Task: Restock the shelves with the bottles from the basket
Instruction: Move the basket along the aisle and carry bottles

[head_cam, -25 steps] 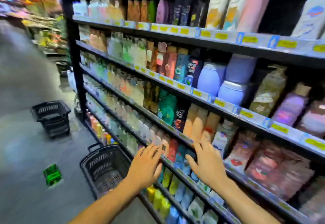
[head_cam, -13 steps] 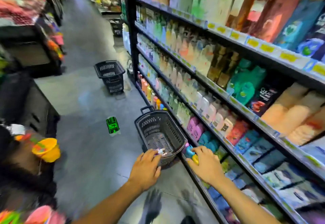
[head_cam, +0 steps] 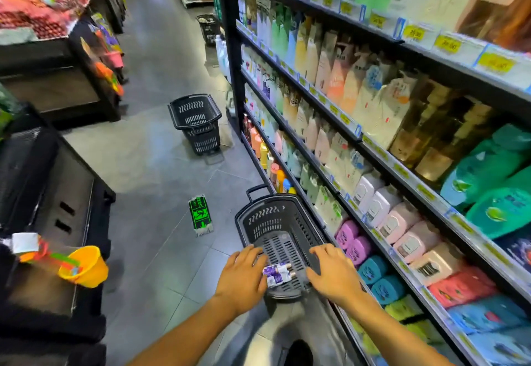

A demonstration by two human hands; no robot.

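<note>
Shop aisle: bottles in basket, between loosely spread left hand, right hand.

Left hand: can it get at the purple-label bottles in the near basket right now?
Probably yes. The left hand hangs at the near left rim of the basket, right beside the bottles lying on its floor. Nothing covers them, and the right hand sits on their other side, off them.

We log the basket as matt black perforated plastic, shelf bottles as glossy plastic, floor tiles smooth, faintly shiny.
</note>
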